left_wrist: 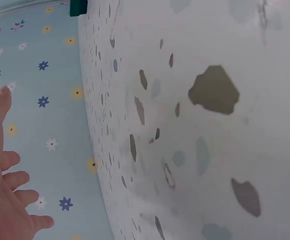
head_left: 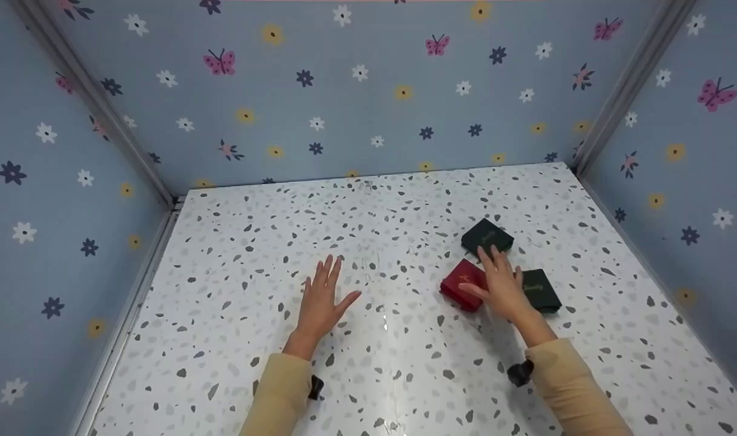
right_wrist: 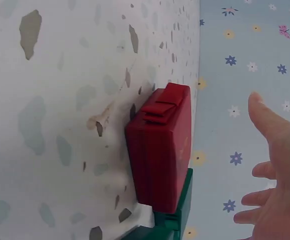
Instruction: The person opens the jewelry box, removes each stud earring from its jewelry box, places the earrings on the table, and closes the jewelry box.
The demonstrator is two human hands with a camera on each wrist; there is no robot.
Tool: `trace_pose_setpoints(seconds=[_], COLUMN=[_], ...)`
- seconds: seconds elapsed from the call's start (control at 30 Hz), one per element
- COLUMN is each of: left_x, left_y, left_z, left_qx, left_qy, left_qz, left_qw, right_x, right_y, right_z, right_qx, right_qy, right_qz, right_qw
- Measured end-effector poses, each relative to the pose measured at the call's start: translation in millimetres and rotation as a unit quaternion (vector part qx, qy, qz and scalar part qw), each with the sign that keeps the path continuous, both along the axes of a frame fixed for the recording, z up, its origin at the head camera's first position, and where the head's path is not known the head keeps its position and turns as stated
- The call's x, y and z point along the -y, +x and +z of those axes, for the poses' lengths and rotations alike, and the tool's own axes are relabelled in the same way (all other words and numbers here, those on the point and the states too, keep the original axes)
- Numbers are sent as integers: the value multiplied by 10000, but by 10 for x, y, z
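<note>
Three small boxes lie close together on the right half of the speckled table. The red box (head_left: 463,284) is nearest the middle; a dark green box (head_left: 484,236) sits behind it, and another dark green box (head_left: 541,292) is to its right. My right hand (head_left: 502,289) is spread above and between them, holding nothing. In the right wrist view the red box (right_wrist: 159,150) shows a flap on one side, with a green box (right_wrist: 184,205) partly hidden behind it. My left hand (head_left: 321,303) hovers over the table's left-middle part, fingers extended, with nothing in it.
The white speckled tabletop (head_left: 253,242) is bounded by a blue flowered back wall (head_left: 344,103) and side panels (head_left: 695,200) with metal posts (head_left: 634,79) at the corners. Both wrists carry a small black device (head_left: 519,372).
</note>
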State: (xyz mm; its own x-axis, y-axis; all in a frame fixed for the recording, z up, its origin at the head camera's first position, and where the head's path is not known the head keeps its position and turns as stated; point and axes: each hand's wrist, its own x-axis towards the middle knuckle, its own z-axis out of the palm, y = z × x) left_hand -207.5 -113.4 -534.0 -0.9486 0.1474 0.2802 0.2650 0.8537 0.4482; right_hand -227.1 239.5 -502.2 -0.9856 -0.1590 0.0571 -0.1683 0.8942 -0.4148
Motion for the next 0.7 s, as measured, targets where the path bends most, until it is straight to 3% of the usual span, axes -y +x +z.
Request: trace_pose_setpoints(seconds=[0.43, 0.7], left_x=[-107, -136], left_y=[8, -23], left_z=[-179, -275], left_qx=[117, 319], left_qy=[636, 874], left_qz=[-281, -380], left_qw=[9975, 9949], right_x=[-21, -26], right_y=[-94, -133], right_z=[-220, -346], right_qx=[169, 163], right_qy=[-431, -272], right_qz=[204, 201], right_qw=[9987, 9993])
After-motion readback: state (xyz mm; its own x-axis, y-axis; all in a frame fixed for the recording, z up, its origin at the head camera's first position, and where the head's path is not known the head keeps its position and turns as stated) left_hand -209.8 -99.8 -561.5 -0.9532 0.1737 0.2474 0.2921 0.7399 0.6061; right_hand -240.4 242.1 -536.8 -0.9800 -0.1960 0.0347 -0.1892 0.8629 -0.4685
